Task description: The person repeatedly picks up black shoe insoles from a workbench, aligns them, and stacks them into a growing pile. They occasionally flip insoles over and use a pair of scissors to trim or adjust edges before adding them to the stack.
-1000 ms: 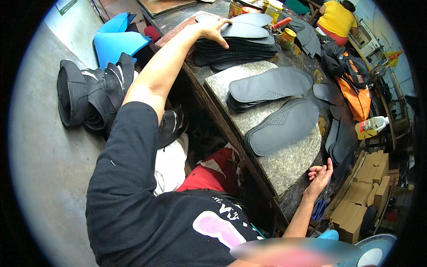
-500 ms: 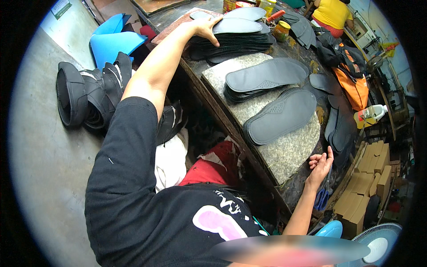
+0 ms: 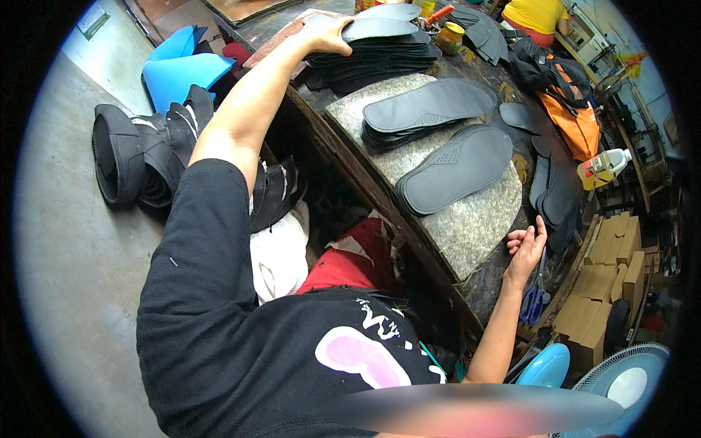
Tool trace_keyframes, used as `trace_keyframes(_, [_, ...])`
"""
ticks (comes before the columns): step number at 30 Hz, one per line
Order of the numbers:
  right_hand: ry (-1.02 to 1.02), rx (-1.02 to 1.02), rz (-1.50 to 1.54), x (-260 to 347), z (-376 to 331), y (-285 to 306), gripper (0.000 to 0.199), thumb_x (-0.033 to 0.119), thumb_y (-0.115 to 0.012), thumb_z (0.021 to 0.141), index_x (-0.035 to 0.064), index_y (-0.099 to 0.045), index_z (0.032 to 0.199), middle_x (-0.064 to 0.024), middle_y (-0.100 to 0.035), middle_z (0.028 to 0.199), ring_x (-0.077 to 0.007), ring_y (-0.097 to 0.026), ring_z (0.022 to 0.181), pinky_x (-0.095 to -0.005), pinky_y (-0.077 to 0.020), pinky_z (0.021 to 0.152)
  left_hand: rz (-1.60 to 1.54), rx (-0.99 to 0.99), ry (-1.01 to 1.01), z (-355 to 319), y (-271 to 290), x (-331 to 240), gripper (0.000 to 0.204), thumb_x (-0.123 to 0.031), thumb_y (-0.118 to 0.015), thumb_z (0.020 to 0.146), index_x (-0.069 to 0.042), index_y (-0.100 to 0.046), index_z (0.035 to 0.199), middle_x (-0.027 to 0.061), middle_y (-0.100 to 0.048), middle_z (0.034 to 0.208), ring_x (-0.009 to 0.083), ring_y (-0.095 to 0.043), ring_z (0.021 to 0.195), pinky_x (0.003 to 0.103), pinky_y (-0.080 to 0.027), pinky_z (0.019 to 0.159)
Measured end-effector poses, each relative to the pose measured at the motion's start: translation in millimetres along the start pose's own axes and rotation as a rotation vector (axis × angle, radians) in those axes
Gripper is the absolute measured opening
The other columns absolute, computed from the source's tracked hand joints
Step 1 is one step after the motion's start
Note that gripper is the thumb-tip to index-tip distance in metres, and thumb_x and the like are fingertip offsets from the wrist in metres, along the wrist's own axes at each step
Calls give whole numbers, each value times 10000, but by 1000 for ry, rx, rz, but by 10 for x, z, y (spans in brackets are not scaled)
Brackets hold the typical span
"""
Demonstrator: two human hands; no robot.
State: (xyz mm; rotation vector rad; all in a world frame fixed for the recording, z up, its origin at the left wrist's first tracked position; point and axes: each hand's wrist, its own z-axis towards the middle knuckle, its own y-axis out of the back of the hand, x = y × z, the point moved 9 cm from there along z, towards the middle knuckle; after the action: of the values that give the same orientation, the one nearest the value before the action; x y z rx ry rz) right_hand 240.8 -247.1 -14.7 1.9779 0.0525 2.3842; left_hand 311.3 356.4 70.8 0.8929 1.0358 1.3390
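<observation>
At the far left of the table, my left hand [image 3: 330,36] grips the near end of the top black insole [image 3: 380,29] on a tall stack, thumb at its side and fingers over its edge. Dark pieces [image 3: 365,64] make up the stack under it. My right hand [image 3: 526,254] is held palm up over the table's right part, fingers apart, nothing in it. Between the hands, two smaller insole piles, a far one [image 3: 431,104] and a nearer one [image 3: 456,169], lie on a speckled stone slab [image 3: 475,244].
Dark cut pieces [image 3: 551,186], a bottle of yellow liquid [image 3: 604,168] and blue-handled scissors [image 3: 535,306] are at the right. Farther back are a jar [image 3: 450,38] and an orange-black bag [image 3: 569,120]. Another person in yellow [image 3: 535,13] sits beyond. Shoe uppers [image 3: 139,153] stand at left; a fan [image 3: 628,387] stands near right.
The view has shifted slightly, so the table sits a little higher. My left hand's fingers have drawn closer around the top insole's end. My right hand stays open in about the same place.
</observation>
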Motion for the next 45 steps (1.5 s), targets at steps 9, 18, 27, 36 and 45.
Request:
trace_keyframes(9, [40, 4, 34, -74, 21, 75, 419, 240, -493, 997, 37, -397, 1350, -25, -574, 721, -31, -456, 545, -156, -342, 475, -483, -223, 178, -435, 952, -563, 736, -208, -689, 630, -16, -476, 1308, 251, -546, 1232, 333, -523, 1156, 379, -413, 988])
trace_keyframes(18, [219, 313, 159, 1023, -580, -583, 741, 445, -584, 916, -4, -305, 1435, -154, -531, 1252, -227, -504, 1172, -348, -449, 937, -735, -314, -162, -1473, 1504, -2526, 878, -203, -767, 577, -31, -422, 1366, 236, -560, 1196, 364, -553, 1089, 403, -439, 967])
trace_keyframes(27, [325, -129, 303, 1746, -666, -156, 467, 119, -715, 775, -13, -519, 1177, -127, -577, 1122, -190, -616, 968, -351, -503, 904, -976, -469, -372, -1851, 997, -4206, 1278, -313, -870, 500, -32, -106, 1485, 281, -382, 1200, 457, -398, 1139, 505, -359, 988])
trace_keyframes(36, [114, -95, 168, 811, -535, -334, 456, 40, -692, 758, -24, -527, 1178, -109, -576, 1137, -187, -577, 1029, -324, -470, 921, -971, -178, -470, -1897, 220, -4323, 1247, -286, -799, 670, 0, 104, 1481, 308, -252, 1442, 396, -276, 1363, 429, -185, 1143])
trace_keyframes(45, [-197, 109, 389, 557, -853, -328, 517, 30, -690, 766, -20, -488, 1239, -112, -611, 1125, -210, -603, 1022, -332, -477, 931, -2145, 1093, 491, -2293, -546, -4423, 581, -332, -644, 840, -17, -482, 1300, 173, -603, 1176, 233, -623, 1009, 363, -500, 901])
